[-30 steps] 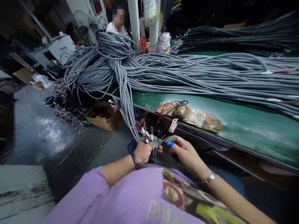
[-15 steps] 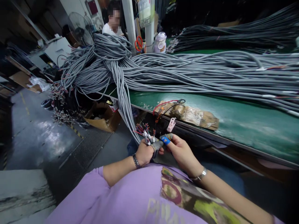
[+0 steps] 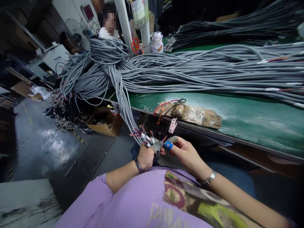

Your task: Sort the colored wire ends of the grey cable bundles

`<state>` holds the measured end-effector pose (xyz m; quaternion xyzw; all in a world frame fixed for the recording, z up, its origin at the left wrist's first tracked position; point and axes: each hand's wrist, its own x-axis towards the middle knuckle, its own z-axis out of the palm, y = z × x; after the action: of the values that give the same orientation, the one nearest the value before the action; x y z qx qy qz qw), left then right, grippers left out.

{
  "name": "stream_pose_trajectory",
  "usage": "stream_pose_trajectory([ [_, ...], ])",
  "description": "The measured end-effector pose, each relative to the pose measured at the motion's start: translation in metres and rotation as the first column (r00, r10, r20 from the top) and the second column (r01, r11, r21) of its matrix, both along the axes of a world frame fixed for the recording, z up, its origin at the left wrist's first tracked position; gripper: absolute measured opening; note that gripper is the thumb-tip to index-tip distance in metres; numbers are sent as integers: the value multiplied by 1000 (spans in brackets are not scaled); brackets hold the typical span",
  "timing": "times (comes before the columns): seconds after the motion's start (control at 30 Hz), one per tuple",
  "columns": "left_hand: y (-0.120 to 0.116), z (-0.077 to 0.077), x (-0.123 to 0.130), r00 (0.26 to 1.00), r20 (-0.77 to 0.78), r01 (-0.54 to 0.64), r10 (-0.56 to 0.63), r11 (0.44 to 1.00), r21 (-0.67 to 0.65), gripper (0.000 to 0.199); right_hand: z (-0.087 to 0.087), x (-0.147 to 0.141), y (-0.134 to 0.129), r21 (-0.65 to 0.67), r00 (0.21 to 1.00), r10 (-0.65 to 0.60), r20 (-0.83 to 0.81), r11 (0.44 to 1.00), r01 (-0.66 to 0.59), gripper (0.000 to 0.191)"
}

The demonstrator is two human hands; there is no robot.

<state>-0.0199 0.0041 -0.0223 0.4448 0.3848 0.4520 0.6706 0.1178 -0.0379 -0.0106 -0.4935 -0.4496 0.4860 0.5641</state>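
My left hand (image 3: 146, 155) is closed around a bundle of grey cables (image 3: 125, 106) that hangs down over the bench edge. Out of its grip stick the cable ends (image 3: 147, 139), with white collars and thin coloured wires fanned out. Grey tape covers its thumb. Beside it, my right hand (image 3: 186, 153) has thumb and forefinger drawn together in a pinch, blue tape on the thumb and grey on the finger. Orange and dark wires (image 3: 163, 137) show just past these fingertips. Whatever lies in the pinch is too small to make out.
Long grey cables (image 3: 190, 72) cover the back of the green bench (image 3: 249, 117). A taped wooden block (image 3: 194, 115) with a pink clip (image 3: 173, 125) lies at its front edge. Below left stands a cardboard box (image 3: 104, 122). A co-worker (image 3: 109, 25) is behind the cable heap.
The view has shifted slightly. Orange and dark wires now show between my hands, and my right fingertips sit a little farther from my left thumb. My left hand keeps its hold on the cables.
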Motion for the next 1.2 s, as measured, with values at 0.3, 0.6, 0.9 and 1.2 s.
stream_pose_trajectory([
  [0.3,2,-1,3,995,92,-32,31,999,3,30,-1,-3,-5,-37,994,106,-19,994,-106,33],
  [0.6,-2,5,2,1000,5,-1,1,1000,-6,38,7,-1,4,-23,996,31,-82,999,-33,32],
  [0.9,-3,3,1,1000,-13,6,-6,1000,4,41,1,-7,3,-24,958,104,-269,993,-114,30],
  [1.2,3,-2,-3,995,46,85,-84,996,-6,38,-4,-1,10,-51,826,200,-528,963,-266,29],
])
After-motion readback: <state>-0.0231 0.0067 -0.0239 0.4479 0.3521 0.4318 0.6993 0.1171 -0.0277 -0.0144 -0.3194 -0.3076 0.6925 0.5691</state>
